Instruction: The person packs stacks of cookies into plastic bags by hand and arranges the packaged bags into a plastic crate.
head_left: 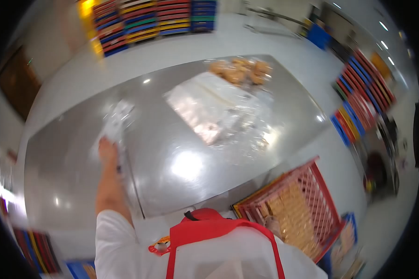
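Note:
My left hand [108, 149] reaches out over the left part of the steel table [158, 175], its fingers at a crumpled clear plastic bag [118, 116]; motion blur hides how they are placed. My right hand [272, 224] is low at the right, at the near side of a red crate [323, 204] full of packed light-brown goods [291, 211]; its fingers are too unclear to make out. A pile of clear and white plastic bags [205, 104] lies on the right half of the table. Behind it are bagged brown bread pieces [239, 70].
Stacks of coloured crates [142, 21] stand beyond the table at the back. More crate stacks [365, 83] are at the right. A metal frame [274, 23] stands at the back. Part of another crate stack [35, 251] shows at the lower left.

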The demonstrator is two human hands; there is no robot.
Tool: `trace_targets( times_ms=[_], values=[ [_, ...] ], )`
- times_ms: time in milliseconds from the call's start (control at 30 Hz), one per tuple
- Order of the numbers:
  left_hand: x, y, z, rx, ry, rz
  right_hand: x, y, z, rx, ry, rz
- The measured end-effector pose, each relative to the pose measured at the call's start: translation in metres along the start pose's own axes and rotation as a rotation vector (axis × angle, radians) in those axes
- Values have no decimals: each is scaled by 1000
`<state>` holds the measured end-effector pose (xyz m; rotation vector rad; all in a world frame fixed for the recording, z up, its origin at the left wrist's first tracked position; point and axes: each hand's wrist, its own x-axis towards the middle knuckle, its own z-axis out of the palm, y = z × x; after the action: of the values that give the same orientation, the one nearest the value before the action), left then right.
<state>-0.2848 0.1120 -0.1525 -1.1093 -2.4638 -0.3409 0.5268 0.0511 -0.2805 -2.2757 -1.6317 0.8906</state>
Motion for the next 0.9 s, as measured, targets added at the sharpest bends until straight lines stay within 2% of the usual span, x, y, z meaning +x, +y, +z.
trace_targets(
  times_ms=[33,67,100,167,233,300,333,400,500,567,600,633,667,733,767,833,867,900],
  values=[
    [9,-27,54,127,67,87,-6,8,3,42,41,112],
    [17,-13,19,151,-187,21,-13,27,16,106,81,214],
    [15,-10,13,93,-29,35,-13,63,44,185,133,296],
    [24,-22,31,149,28,139,-10,146,118,357,264,411],
    [17,-4,1,16,15,7,-50,95,96,264,244,439],
    [18,-17,1,-59,-1,10,-100,-15,42,285,245,436],
    [21,-13,-10,-97,-89,-44,-99,-18,51,462,186,512],
    [17,-4,-32,-169,-267,-164,-102,-50,43,368,269,303],
    [24,-36,6,-366,120,-2,-100,-148,-14,311,442,-64],
    [33,-54,6,-187,5,-6,-82,-174,-25,127,568,-372],
    [31,-62,3,-93,-57,-16,-77,-205,-44,276,499,-358],
    [28,-53,-10,-142,-34,-85,-75,-243,-65,425,423,-343],
    [26,-31,-29,-185,-7,-152,-74,-272,-79,385,397,-436],
    [19,5,-45,-316,151,24,-58,-307,-82,233,327,-662],
    [8,41,-71,-520,164,83,-47,-320,-76,117,276,-798],
    [-32,127,-129,-1134,-45,-13,-52,-375,-71,576,-181,-578],
    [-53,157,-153,-1341,-294,-36,-54,-398,-68,786,-385,-484],
    [-74,186,-166,-1421,-439,-33,-54,-415,-63,982,-592,-360]
  ],
)
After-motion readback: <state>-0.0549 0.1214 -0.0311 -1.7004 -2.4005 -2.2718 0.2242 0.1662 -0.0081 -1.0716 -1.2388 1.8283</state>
